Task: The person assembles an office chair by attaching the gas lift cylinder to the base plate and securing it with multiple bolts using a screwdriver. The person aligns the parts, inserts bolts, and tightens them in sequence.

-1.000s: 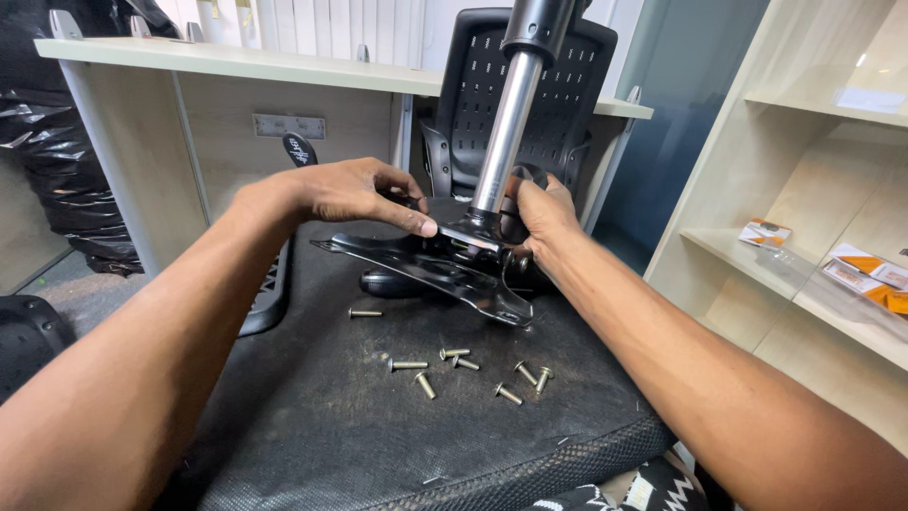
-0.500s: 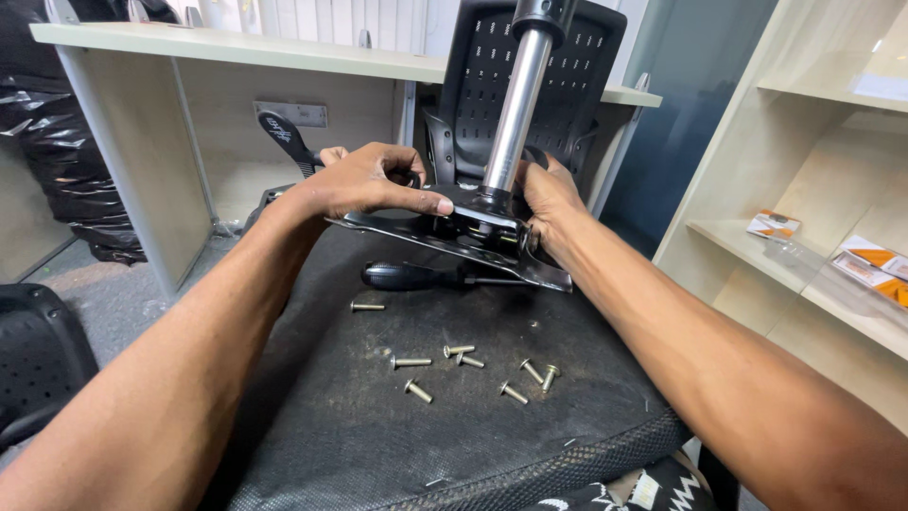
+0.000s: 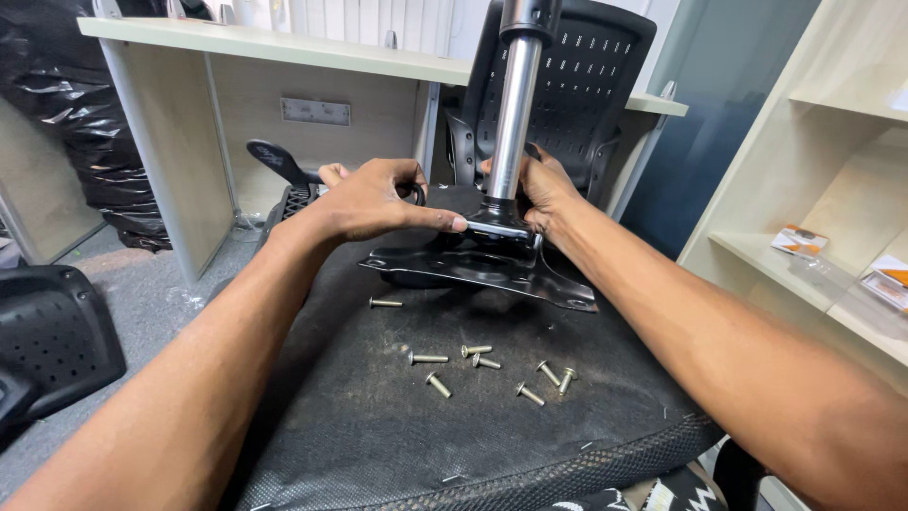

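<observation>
Loose bolts [image 3: 478, 364] scattered mid-seat on the upturned chair cushion [image 3: 359, 445], my left hand [image 3: 374, 199] grasping the black metal mechanism plate [image 3: 492, 270] at the cushion's far edge, my right hand [image 3: 544, 189] clasping its other side beside the chrome gas cylinder [image 3: 514, 109], chair backrest [image 3: 591, 85] beyond

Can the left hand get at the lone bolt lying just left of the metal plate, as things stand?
Probably yes. The lone bolt lies in the open on the upturned seat underside, just below the left hand. Nothing covers it, but that hand now grips the black mechanism plate and would have to let go.
</observation>
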